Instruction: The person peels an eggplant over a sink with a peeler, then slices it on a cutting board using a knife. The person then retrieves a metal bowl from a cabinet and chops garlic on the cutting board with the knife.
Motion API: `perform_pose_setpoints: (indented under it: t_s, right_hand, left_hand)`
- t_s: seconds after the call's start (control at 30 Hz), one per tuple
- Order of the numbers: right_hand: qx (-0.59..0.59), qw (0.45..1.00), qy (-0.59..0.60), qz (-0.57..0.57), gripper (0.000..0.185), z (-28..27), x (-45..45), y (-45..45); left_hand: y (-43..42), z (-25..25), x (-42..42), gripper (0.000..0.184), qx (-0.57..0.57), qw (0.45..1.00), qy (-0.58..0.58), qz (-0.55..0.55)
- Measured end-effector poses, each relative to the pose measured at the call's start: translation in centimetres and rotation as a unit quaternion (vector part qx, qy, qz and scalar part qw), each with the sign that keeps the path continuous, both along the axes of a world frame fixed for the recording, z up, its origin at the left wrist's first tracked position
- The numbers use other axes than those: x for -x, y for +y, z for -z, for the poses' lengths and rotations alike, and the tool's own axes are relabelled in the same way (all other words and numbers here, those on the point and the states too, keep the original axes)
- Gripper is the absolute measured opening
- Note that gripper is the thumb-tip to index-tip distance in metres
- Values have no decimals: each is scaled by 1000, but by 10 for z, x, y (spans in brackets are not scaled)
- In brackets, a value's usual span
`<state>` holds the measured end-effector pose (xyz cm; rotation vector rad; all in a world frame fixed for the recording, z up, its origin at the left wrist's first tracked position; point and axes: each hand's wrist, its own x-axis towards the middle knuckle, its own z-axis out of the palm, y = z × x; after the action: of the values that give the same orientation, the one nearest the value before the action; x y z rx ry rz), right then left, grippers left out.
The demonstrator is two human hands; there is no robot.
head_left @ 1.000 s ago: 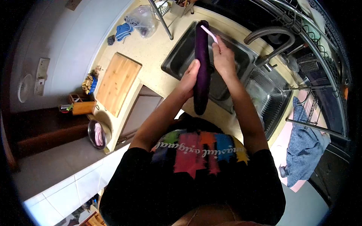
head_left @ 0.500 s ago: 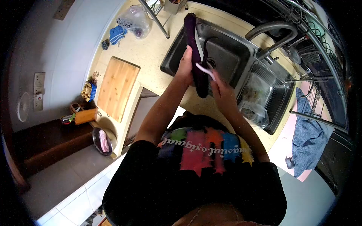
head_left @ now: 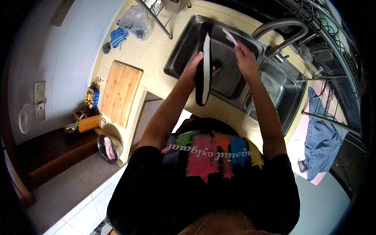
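Observation:
A long dark purple eggplant [head_left: 200,84] stretches over the near left edge of the sink [head_left: 231,76]. One pale peeled strip runs down most of its length. My left hand [head_left: 192,67] is wrapped around its middle from the left side. To the right, over the basin and apart from the eggplant, my right hand [head_left: 246,60] is closed on a light pink peeler [head_left: 232,38], whose head points up and left. Motion blurs the peeler and the eggplant's far end.
A faucet [head_left: 284,29] arches in from the right, near a draining basket [head_left: 288,92] holding clear plastic. Left of the sink lies a wooden cutting board [head_left: 121,92], with a pan [head_left: 107,149] of pale pinkish food below it. A plastic bag [head_left: 137,23] and blue cloth [head_left: 118,37] sit at the back left.
My right hand has moved up and right with the peeler, off the eggplant. The eggplant has turned and shifted slightly downward, so its peeled strip faces me. The dark hanging peel is no longer visible.

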<state>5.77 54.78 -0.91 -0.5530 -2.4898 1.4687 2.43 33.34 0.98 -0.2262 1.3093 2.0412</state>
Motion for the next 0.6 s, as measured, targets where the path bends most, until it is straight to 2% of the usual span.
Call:
perform_pose_setpoints:
  t_s: [0.07, 0.13, 0.17, 0.23, 0.47, 0.53, 0.6]
  right_hand:
    - [-3, 999, -30, 16, 39, -5, 31, -6]
    - [-52, 998, 39, -11, 37, -12, 45, -17]
    - [-32, 999, -6, -20, 36, -13, 41, -24]
    - [-10, 999, 13, -39, 36, -18, 19, -43]
    - [16, 994, -6, -109, 39, -38, -73, -66]
    - [28, 994, 9, -109, 39, -32, -107, -73]
    - [-12, 989, 44, -142, 38, -26, -136, -73]
  left_hand:
    - [8, 0, -4, 39, -9, 999, -10, 51]
    - [14, -4, -4, 39, -2, 999, 9, 53]
    - [15, 1, 0, 40, -10, 999, -20, 47]
    - [17, -4, 4, 40, -11, 998, -59, 12]
    - [14, 34, 37, 40, 8, 1000, -13, 11]
    - [20, 52, 49, 41, -43, 997, -21, -63]
    - [21, 34, 54, 43, -47, 995, -16, -92]
